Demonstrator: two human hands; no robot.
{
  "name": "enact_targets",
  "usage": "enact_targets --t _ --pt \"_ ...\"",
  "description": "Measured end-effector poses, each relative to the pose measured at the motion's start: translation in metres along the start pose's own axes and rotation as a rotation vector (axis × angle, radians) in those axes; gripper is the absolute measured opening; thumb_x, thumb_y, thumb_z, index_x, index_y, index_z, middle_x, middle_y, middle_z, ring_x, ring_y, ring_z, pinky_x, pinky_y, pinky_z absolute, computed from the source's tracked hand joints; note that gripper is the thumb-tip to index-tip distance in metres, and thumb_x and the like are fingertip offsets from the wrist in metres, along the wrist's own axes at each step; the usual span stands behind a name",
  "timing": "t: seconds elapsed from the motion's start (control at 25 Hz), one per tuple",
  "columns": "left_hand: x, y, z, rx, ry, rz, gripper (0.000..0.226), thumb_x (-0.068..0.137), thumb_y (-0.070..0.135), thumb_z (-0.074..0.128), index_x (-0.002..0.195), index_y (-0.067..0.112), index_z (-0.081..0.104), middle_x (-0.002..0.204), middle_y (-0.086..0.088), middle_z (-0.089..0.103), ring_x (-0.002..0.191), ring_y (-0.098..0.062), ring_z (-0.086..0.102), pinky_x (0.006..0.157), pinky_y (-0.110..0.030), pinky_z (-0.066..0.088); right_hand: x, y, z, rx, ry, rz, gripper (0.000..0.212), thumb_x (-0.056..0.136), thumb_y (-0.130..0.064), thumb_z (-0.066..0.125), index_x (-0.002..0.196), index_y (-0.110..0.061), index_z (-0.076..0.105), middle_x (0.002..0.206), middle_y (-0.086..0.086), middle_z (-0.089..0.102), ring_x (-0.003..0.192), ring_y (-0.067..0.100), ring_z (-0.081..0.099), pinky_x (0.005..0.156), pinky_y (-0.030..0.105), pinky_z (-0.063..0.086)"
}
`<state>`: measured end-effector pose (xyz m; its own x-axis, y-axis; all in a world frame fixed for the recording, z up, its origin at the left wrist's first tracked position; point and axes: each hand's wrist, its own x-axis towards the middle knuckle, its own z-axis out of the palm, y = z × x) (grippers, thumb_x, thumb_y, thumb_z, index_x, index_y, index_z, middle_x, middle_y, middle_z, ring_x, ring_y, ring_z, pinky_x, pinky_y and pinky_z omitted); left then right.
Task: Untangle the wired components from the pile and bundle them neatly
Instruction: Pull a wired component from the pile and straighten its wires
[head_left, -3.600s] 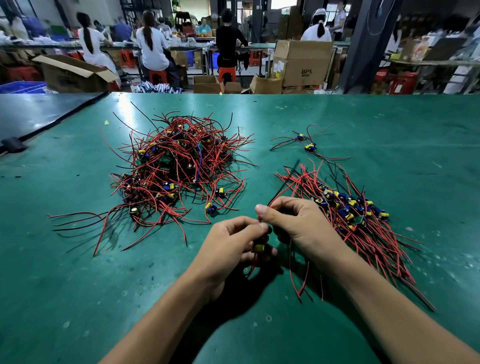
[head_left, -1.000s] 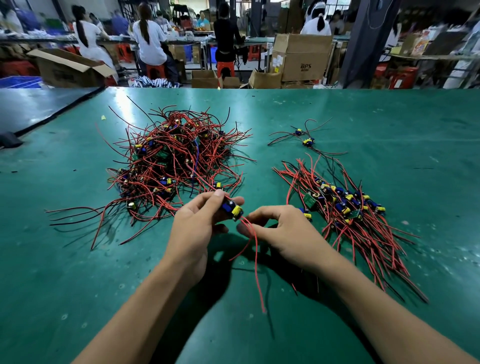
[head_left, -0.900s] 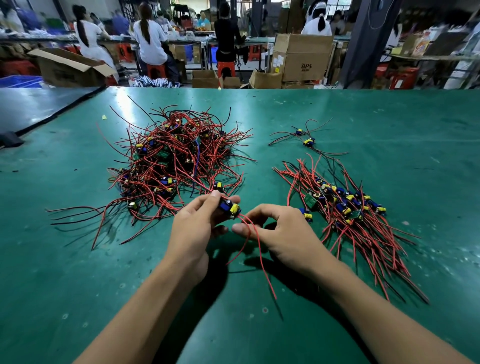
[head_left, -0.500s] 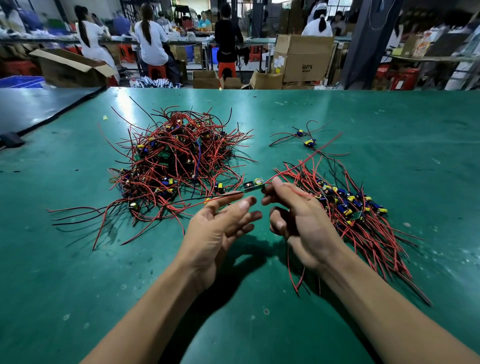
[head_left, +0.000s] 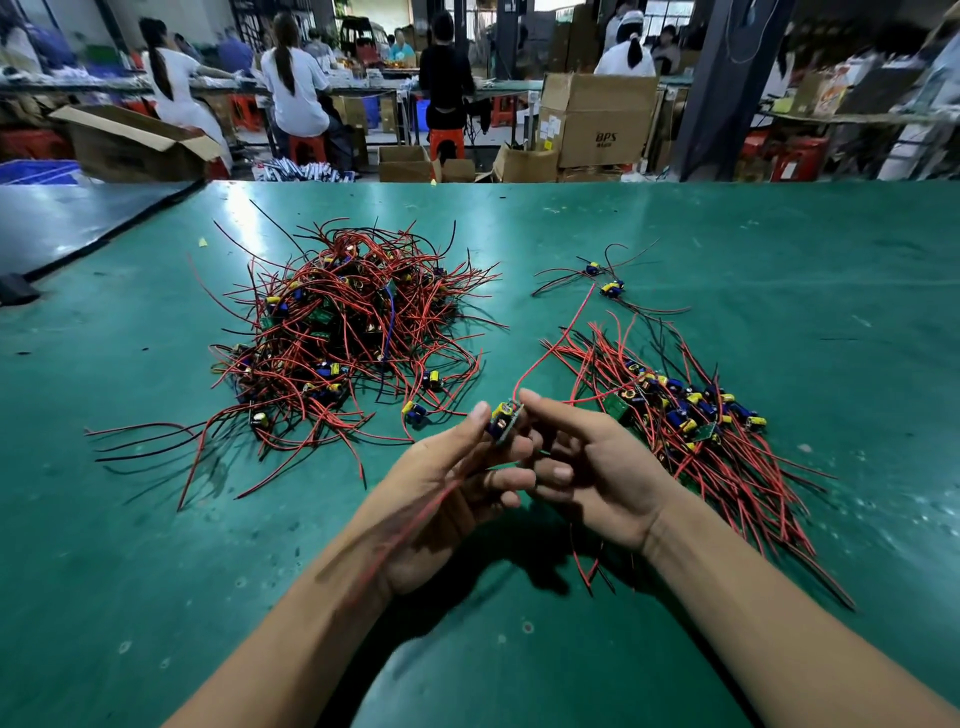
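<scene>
The left hand (head_left: 447, 493) and the right hand (head_left: 597, 467) are holding one small green circuit board (head_left: 505, 422) between them above the green table (head_left: 156, 571), pinching it with curled fingers from both sides. Its thin red wire (head_left: 566, 327) is rising to the far right. The tangled pile of red and black wires (head_left: 353, 332) is lying at the far left, and the straightened bundle of wired boards (head_left: 701, 431) is lying at the right.

I find a bare lane of green table (head_left: 519, 234) between the tangled pile (head_left: 353, 332) at left and the bundle (head_left: 691, 415) at right, crossed by one arcing red wire (head_left: 569, 327) and narrowed farther on by two loose components (head_left: 612, 289).
</scene>
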<state>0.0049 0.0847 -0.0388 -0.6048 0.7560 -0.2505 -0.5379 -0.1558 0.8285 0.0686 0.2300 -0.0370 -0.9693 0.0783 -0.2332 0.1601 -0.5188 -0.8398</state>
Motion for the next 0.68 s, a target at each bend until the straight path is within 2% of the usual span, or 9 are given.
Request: enact_targets --t 0.08,0.2,0.32,0.44,0.56,0.68 --pt "0.0 -0.005 -0.001 -0.029 -0.008 0.073 0.025 0.073 0.034 0.067 0.079 0.012 0.078 0.083 -0.008 0.075 0.06 -0.015 0.07 0.051 -0.023 0.055 0.003 0.003 0.0 -0.055 0.014 0.007 0.027 0.082 -0.044 0.069 0.069 -0.021 0.067 0.064 -0.006 0.052 0.046 0.007 0.035 0.059 0.024 0.025" --pt "0.0 -0.01 -0.001 -0.042 0.043 0.139 0.028 0.073 0.026 0.072 0.09 0.005 0.066 0.089 -0.02 0.073 0.068 -0.024 0.074 0.054 -0.025 0.057 0.005 0.005 0.001 -0.109 0.079 -0.039 0.026 0.088 -0.042 0.064 0.089 -0.018 0.074 0.069 -0.003 0.06 0.045 0.006 0.037 0.066 0.031 0.031" --pt "-0.001 -0.012 0.0 0.08 0.136 0.202 0.026 0.075 0.022 0.072 0.089 0.001 0.062 0.087 -0.025 0.072 0.072 -0.029 0.074 0.058 -0.032 0.06 0.003 0.005 0.003 -0.25 0.16 -0.078 0.033 0.095 -0.044 0.058 0.102 -0.016 0.075 0.059 -0.004 0.058 0.045 0.008 0.041 0.055 0.022 0.038" --pt "-0.002 -0.016 0.0 0.249 0.205 0.259 0.034 0.077 0.019 0.074 0.092 -0.008 0.061 0.087 -0.028 0.071 0.074 -0.037 0.073 0.066 -0.046 0.061 0.002 0.008 0.003 -0.367 0.245 -0.172 0.032 0.09 -0.044 0.068 0.091 -0.013 0.078 0.067 0.002 0.058 0.06 0.019 0.044 0.057 0.023 0.045" --pt "-0.002 -0.017 0.002 0.289 0.178 0.249 0.033 0.081 0.016 0.072 0.096 -0.01 0.06 0.088 -0.027 0.071 0.074 -0.036 0.073 0.069 -0.041 0.06 0.003 0.008 0.0 -0.349 0.311 -0.23 0.023 0.087 -0.031 0.075 0.084 -0.008 0.075 0.058 -0.004 0.056 0.051 0.012 0.042 0.049 0.021 0.039" --pt "-0.003 -0.016 0.003 0.264 0.129 0.226 0.034 0.076 0.022 0.072 0.095 -0.005 0.061 0.085 -0.023 0.072 0.073 -0.031 0.073 0.066 -0.036 0.06 0.005 0.005 -0.001 -0.175 0.304 -0.204 0.016 0.079 -0.025 0.079 0.083 -0.013 0.068 0.05 -0.005 0.042 0.043 0.009 0.031 0.047 0.02 0.027"
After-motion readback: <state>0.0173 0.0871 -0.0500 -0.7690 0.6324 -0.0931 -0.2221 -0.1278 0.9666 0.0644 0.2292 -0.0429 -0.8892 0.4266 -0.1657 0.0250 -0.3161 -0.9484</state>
